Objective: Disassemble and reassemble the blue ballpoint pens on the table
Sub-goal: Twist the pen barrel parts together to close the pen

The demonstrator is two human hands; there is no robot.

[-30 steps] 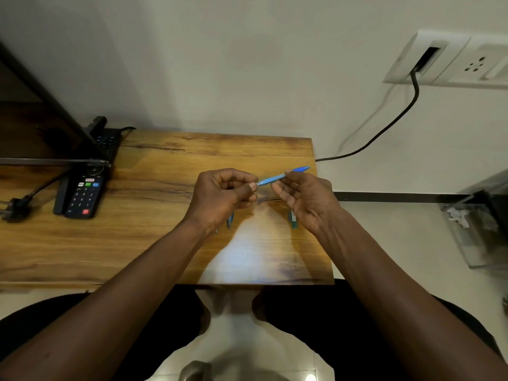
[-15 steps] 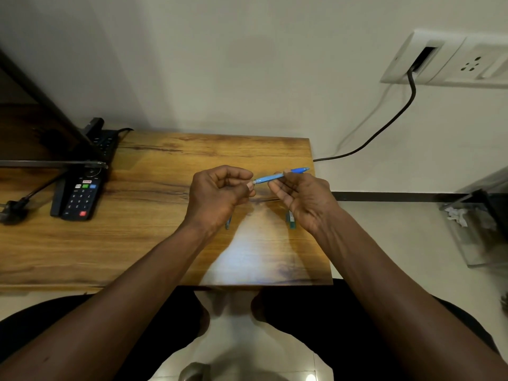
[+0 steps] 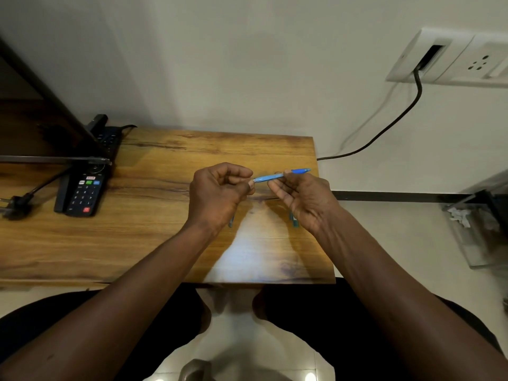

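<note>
The right hand (image 3: 305, 199) is pinching the blue pen (image 3: 277, 176) — the left hand (image 3: 220, 192) is pinching its tip end. Twisting gently should work best, keeping both over the worktop (image 3: 154, 229).

You held the pen (image 3: 277, 176) above the tabletop (image 3: 154, 232) at 12 o'clock, left hand (image 3: 217, 196) at its 9 o'clock end, right hand (image 3: 305, 199) beneath. The remote (image 3: 82, 193) lay at 10 o'clock.

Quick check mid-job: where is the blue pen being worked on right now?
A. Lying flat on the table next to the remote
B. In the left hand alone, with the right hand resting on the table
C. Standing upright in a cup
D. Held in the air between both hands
D: the pen spans the gap above the table, with the left hand pinching one end and the right hand gripping its barrel.
</note>
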